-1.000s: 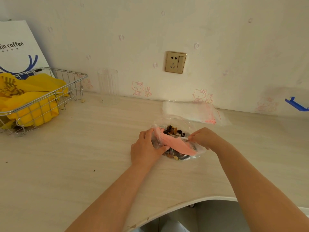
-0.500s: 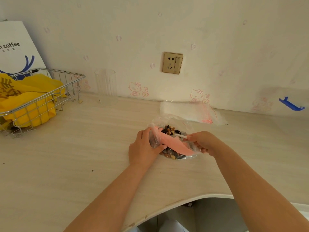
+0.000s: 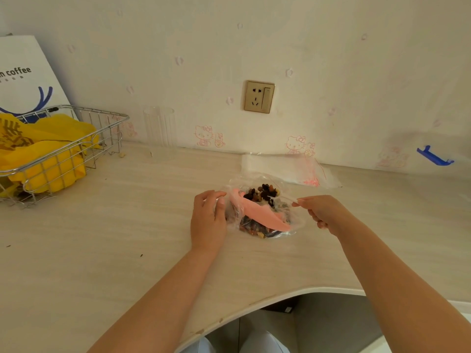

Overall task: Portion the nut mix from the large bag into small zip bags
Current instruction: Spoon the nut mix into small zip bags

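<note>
Here, in the head view, the large bag (image 3: 265, 212) of nut mix lies on the pale countertop (image 3: 102, 238) directly between the two hands, mouth turned up and away toward the wall. The left hand (image 3: 207, 220) sits at the bag's left edge, fingers curled and closed on the clear plastic there. The right hand (image 3: 321, 212) is just off the bag's right side, thumb and forefinger pinched together on the white rim strip of the mouth. Both hands touch the bag, so neither is clearly nearer; the opening runs roughly left to right between them. A pink band (image 3: 262, 215) crosses the bag's near face on a slant, high at the left and low at the right; no writing can be made out on it. Dark and tan pieces of nut mix (image 3: 263, 193) show through the open mouth.

The pile of small zip bags (image 3: 288, 169), clear with red markings too small to read, lies flat just behind the large bag, near the wall and somewhat toward the right hand. By my judgement the coming move turns on that: a small bag must be fetched from behind, an easier reach for the right hand.

Readable writing: "coffee" on the white paper carrier bag (image 3: 23, 72) at far left. The yellow bag (image 3: 46, 154) in the wire basket (image 3: 112, 128) bears dark characters I cannot read.
</note>
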